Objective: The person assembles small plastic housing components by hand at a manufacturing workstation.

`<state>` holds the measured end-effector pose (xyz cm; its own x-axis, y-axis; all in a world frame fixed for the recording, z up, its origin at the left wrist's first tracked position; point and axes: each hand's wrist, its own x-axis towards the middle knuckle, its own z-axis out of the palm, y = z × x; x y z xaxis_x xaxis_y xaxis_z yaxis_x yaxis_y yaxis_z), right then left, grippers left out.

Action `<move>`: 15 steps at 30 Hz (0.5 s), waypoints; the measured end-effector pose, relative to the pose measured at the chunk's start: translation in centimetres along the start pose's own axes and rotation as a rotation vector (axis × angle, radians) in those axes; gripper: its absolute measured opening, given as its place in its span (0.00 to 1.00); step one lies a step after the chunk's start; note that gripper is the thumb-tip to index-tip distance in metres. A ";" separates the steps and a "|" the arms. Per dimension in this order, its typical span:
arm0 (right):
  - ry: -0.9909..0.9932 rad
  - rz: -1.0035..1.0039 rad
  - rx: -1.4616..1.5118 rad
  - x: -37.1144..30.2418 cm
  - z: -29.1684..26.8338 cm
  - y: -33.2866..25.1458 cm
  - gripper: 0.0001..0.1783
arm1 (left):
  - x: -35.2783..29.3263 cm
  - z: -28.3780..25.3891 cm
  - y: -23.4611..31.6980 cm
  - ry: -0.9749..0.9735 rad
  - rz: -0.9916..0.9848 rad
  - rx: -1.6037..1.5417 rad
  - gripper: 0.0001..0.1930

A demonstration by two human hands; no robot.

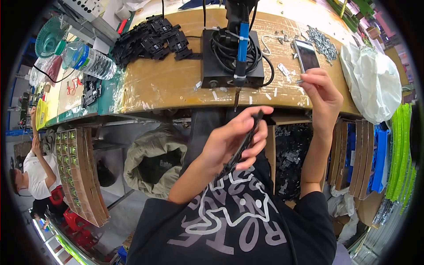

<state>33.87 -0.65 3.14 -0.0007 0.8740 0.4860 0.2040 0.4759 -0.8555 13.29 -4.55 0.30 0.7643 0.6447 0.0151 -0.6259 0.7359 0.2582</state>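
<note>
My left hand (238, 139) is closed around a thin black plastic part (242, 150), held edge-on in front of my chest, below the table's front edge. My right hand (324, 95) is raised over the right side of the table, thumb and forefinger pinching a small silvery metal piece (300, 82), too small to name surely. Just beyond those fingertips lies a phone (306, 55). Between my hands and further off, a blue and black screwdriver (241, 53) points down in front of a black box (212, 66) with coiled cable; its bit ends above my left hand.
Black plastic parts (152, 39) are heaped at the back left, near a water bottle (88, 61). Loose screws (322, 44) lie at the back right beside a white bag (371, 79). Below the table are an open sack (154, 154) and a bin of black parts (291, 154).
</note>
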 end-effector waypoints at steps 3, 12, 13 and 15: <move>-0.178 -0.084 0.050 -0.2 1.4 -2.1 0.09 | 0.5 0.2 0.5 -0.011 -0.032 -0.122 0.21; -0.327 -0.017 0.190 0.0 2.3 -3.7 0.08 | 1.1 0.5 1.2 -0.214 -0.144 -0.239 0.24; -0.348 -0.032 0.167 0.1 2.4 -3.8 0.09 | 1.2 0.5 1.1 -0.260 -0.163 -0.214 0.24; -0.353 -0.011 0.192 0.1 2.6 -4.2 0.09 | 1.0 0.9 0.8 -0.222 -0.145 -0.244 0.24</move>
<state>30.41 -2.29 6.37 -0.3453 0.8329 0.4324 0.0160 0.4659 -0.8847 13.67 -3.48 1.37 0.8460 0.4895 0.2112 -0.5071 0.8611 0.0356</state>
